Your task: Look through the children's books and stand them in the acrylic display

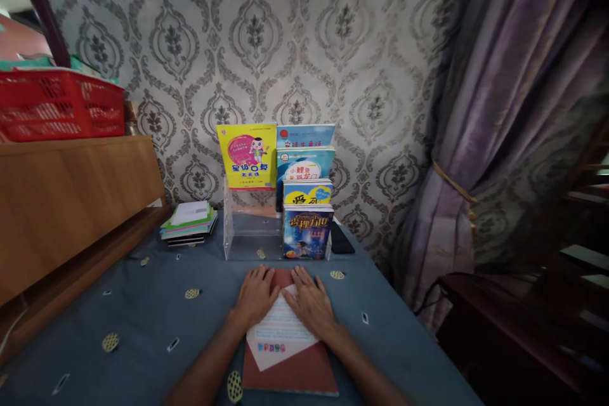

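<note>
My left hand [257, 297] lies flat on the upper left of a thin reddish-brown book [291, 375], fingers stretched out. Across from it, my right hand [313, 306] rests flat on the upper right of the same book, its fingers slightly spread. The book's cover carries a white printed area with lines of text and colourful characters, which look upside down; both hands hide part of it. Just beyond my fingertips stands a clear tiered book rack [252, 248]. It holds a yellow book [250, 158] on the left and several books [308, 231] stepped down the right side.
A stack of booklets [189, 222] lies left of the rack, and a dark phone-like slab [341, 240] lies behind its right side. The surface has a blue patterned cloth [143, 317]. A wooden panel [76, 196] bears a red basket [61, 104]; a purple curtain [495, 108] hangs right.
</note>
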Tool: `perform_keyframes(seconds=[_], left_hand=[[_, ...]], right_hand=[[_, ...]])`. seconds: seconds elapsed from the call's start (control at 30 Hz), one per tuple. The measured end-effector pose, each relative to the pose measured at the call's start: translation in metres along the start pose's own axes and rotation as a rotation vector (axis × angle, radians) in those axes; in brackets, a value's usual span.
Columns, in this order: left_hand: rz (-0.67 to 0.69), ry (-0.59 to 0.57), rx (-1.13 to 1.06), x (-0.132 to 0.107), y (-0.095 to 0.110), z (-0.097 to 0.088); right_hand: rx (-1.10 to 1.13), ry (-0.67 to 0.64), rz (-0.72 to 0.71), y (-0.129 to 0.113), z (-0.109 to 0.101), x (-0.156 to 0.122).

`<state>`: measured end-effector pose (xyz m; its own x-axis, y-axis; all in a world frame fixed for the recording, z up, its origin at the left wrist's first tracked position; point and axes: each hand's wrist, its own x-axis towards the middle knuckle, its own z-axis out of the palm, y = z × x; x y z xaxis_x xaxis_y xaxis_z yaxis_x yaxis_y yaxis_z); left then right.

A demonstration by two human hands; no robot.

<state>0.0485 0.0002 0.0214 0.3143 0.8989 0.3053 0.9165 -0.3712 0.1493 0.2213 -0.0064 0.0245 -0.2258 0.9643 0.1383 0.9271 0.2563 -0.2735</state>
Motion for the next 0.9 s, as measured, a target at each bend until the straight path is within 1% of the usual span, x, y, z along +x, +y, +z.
perform_keyframes(seconds=[0.17,0.3,0.37,0.5,0.67,0.77,0.9], left_hand=[[-0.012,-0.027,0.006,0.0,0.0,-0.003],[-0.014,-0.069,0.014,0.0,-0.004,-0.004],[-0.016,-0.087,0.005,0.001,-0.008,-0.002],[0.016,-0.094,-0.026,0.002,-0.016,0.006],[0.044,-0.09,-0.009,0.001,-0.017,0.01],[0.067,-0.093,0.006,0.002,-0.016,0.006],[0.106,-0.128,0.013,0.007,-0.013,-0.002]], right_hand=[[0.034,-0.008,-0.071,0.013,0.003,0.002],[0.046,0.012,-0.06,0.017,0.006,0.002],[0.061,0.036,-0.056,0.017,0.008,0.003],[0.107,0.032,-0.061,0.026,0.01,0.008],[0.289,0.022,-0.074,0.048,0.011,0.017],[0.396,0.035,-0.039,0.057,0.013,0.023],[0.531,0.044,-0.011,0.062,0.015,0.029]])
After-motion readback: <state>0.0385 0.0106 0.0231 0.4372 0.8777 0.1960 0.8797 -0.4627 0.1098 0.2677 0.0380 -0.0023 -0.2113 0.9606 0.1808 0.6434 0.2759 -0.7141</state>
